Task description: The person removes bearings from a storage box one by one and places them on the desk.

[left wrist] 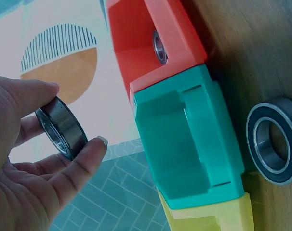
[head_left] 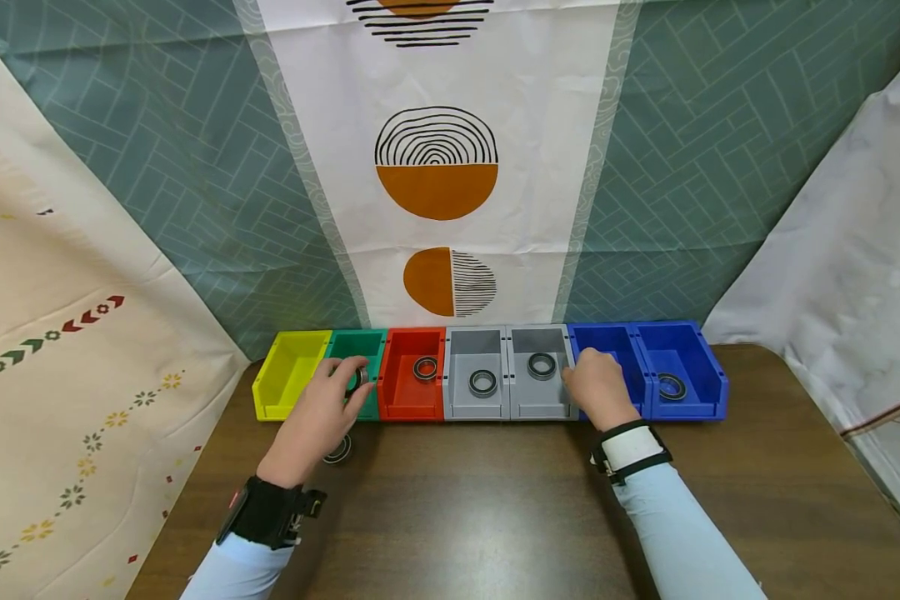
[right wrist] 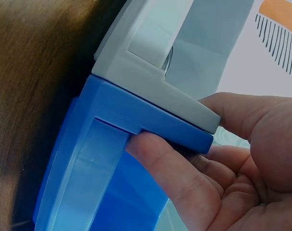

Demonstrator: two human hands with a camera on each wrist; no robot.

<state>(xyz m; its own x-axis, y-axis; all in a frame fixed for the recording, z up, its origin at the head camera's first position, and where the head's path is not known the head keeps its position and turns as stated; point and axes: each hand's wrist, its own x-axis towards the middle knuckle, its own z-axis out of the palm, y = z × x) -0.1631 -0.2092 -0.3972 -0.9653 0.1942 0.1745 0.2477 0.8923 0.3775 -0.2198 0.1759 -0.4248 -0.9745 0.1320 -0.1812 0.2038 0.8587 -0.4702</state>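
My left hand [head_left: 307, 429] pinches a ball bearing [left wrist: 69, 125] between thumb and fingertips, above the green bin [left wrist: 220, 130]. The bearing is tilted, its steel rim towards the left wrist camera. Below the hand, a second bearing [left wrist: 290, 110] lies on the table in front of the bins. My right hand [head_left: 600, 390] grips the adjoining side walls of a grey bin [right wrist: 136, 79] and a blue bin [right wrist: 95, 163], with one finger inside the blue one. The right hand partly hides that blue bin in the head view.
The bins stand side by side along the cloth backdrop [head_left: 435, 283]. Single bearings lie in the red bin [head_left: 394, 392], both grey bins and the rightmost blue bin [head_left: 708, 392]. A yellow bin [head_left: 292, 367] ends the row at left. Brown wooden table [head_left: 457, 517] extends in front.
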